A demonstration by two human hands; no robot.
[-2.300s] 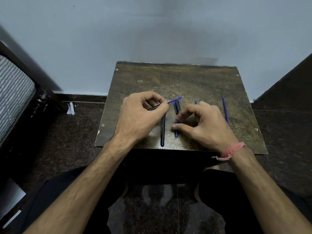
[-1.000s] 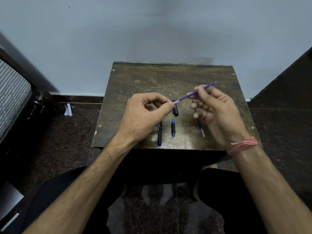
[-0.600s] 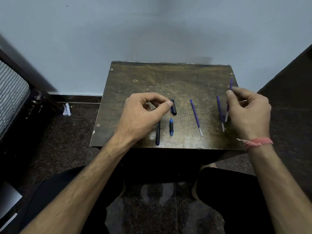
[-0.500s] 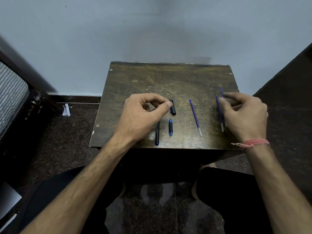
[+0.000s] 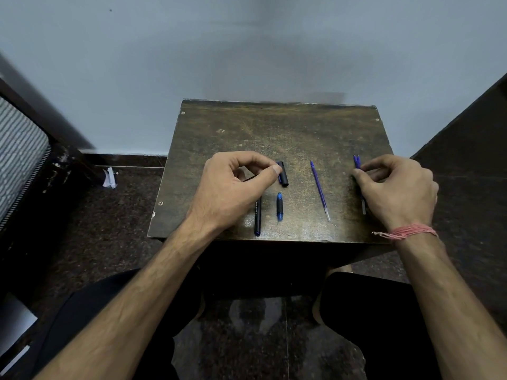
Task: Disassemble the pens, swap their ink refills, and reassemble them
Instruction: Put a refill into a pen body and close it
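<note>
Step in hand looks like laying down or sorting refills at the tabletop's (image 5: 247,127) right edge. R hand (image 5: 397,190) is curled low over the two refills (image 5: 356,161) there, thumb and forefinger closed on them near their top ends; can't tell if it's gripping or just letting go. To do it well: keep those two parallel, clear of the edge so they don't roll off, and don't mix them w/ the third refill (image 5: 319,190) lying alone mid-tabletop, or you'll lose track of which goes in which pen. L hand (image 5: 233,187) is curled, thumb to forefinger, pinching what looks like a thin dark barrel, mostly hidden under the palm. Keep it steady, open end toward the R hand for the next insert.

Parts look: refills are thin, blue-violet, w/ pale tips pointing toward you. Long black barrel (image 5: 258,218) lies just below the L hand. Short blue-black tip piece (image 5: 279,207) sits beside it, not touching. Black cap (image 5: 282,174) lies just past the L forefinger. Pens all apart, swap not done yet
</note>
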